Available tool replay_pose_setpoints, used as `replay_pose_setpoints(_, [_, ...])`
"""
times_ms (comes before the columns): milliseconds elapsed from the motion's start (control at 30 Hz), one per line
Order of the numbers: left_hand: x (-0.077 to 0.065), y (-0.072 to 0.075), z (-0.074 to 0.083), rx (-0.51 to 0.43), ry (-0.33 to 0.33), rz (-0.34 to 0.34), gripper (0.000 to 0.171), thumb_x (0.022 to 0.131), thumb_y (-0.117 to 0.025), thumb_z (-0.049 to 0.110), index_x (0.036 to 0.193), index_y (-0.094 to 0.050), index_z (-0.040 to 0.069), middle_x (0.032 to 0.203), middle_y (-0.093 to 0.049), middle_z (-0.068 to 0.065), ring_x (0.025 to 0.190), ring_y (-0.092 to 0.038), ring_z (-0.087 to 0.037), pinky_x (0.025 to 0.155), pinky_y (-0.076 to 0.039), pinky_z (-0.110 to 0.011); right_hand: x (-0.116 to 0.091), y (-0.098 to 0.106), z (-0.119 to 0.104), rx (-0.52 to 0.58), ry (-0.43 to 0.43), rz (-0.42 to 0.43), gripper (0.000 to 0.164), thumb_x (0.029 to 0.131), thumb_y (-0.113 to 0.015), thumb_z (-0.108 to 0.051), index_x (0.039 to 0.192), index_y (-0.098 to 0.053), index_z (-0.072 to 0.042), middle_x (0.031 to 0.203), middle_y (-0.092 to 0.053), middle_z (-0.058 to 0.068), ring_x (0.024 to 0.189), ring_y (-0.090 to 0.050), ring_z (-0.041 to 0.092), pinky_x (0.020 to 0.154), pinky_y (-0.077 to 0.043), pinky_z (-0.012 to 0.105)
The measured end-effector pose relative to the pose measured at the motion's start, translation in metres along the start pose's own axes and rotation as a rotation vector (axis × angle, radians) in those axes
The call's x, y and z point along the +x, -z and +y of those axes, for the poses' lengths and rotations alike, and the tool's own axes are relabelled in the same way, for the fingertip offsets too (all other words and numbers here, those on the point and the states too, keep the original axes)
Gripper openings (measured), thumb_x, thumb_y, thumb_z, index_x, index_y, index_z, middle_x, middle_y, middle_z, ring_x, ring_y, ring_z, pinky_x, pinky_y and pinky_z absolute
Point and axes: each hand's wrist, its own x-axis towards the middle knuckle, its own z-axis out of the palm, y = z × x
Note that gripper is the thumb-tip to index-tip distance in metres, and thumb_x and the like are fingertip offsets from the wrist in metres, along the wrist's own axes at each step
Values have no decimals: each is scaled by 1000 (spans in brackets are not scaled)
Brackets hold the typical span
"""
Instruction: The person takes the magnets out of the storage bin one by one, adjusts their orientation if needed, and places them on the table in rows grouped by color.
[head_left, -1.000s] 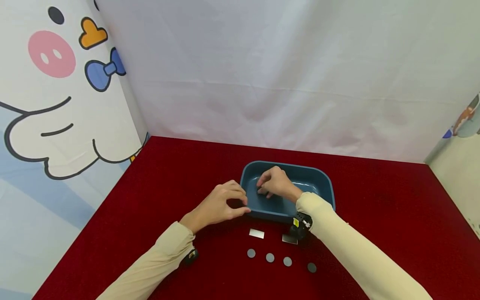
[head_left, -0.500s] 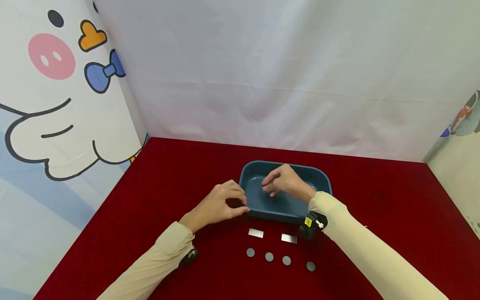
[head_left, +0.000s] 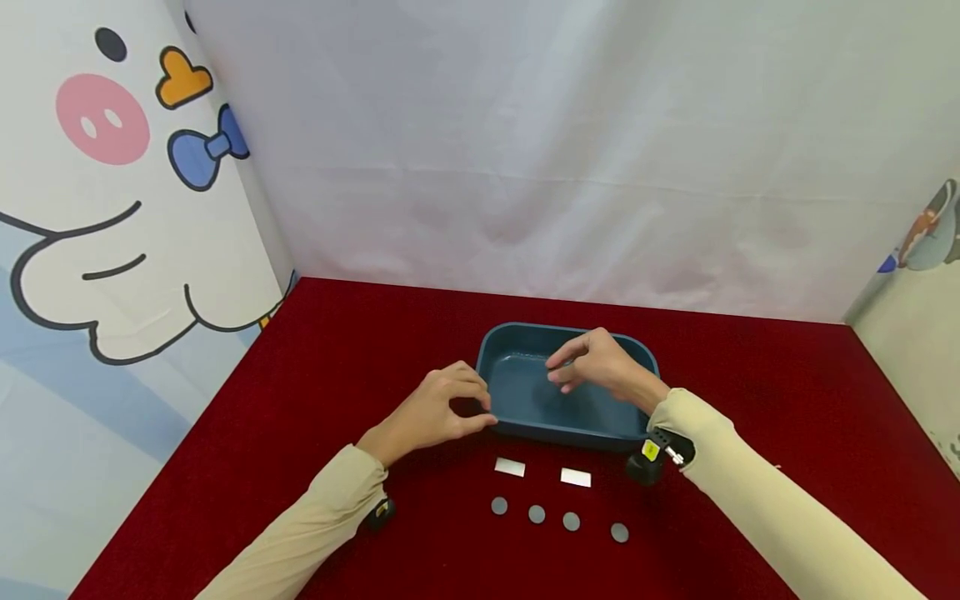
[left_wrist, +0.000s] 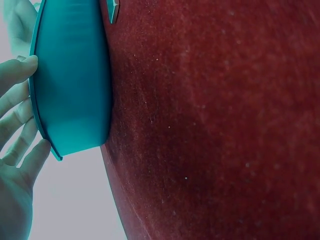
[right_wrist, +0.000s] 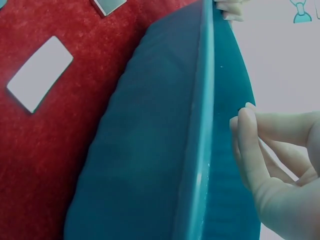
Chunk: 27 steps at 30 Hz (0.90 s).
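Observation:
A blue-grey rectangular plastic basin [head_left: 570,437] stands on the red cloth. My left hand [head_left: 438,412] holds its near left corner, the thumb at the front and the fingers at the left side; in the left wrist view, fingertips [left_wrist: 30,62] touch the rim. Over the inside of the basin hovers my right hand [head_left: 596,367], thumb and forefinger pinched together. In the right wrist view a small dark thing [right_wrist: 240,109] shows at those fingertips, mostly hidden and too small to identify.
Two shiny rectangular plates, one left [head_left: 510,467] and one right [head_left: 576,477], lie in front of the basin. Nearer still is a row of several small grey discs [head_left: 536,514]. A white curtain [head_left: 540,225] hangs behind the red tabletop [head_left: 360,333].
My right hand has moved rightward inside the basin, from its left end towards the right, uncovering the right-hand plate. The left hand has stayed at the corner.

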Motion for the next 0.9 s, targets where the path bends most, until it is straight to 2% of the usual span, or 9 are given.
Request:
replay_pose_setpoints(333, [-1, 0, 1, -1, 13, -6, 10, 80, -77, 20, 79, -68, 17, 89, -63, 6, 90, -54, -9, 79, -48, -25, -17, 12, 1, 9, -21, -1, 29, 83, -71, -3, 108, -64, 11, 110, -64, 23, 83, -66, 35, 78, -53, 45])
replay_pose_setpoints(633, [0, 1, 1, 7, 15, 0, 10, 79, -78, 21, 79, -69, 17, 90, -63, 6, 90, -54, -9, 79, -48, -25, -33, 20, 1, 32, -23, 2, 29, 82, -72, -5, 107, -66, 8, 113, -63, 20, 88, -64, 40, 77, -53, 45])
replay_pose_setpoints(900, [-1, 0, 2, 1, 8, 4, 10, 80, -77, 21, 79, -69, 17, 90, -64, 6, 90, -55, -9, 79, -49, -26, -48, 28, 3, 40, -31, -18, 35, 82, -73, -9, 110, -64, 10, 113, -63, 21, 87, -65, 38, 79, -53, 43])
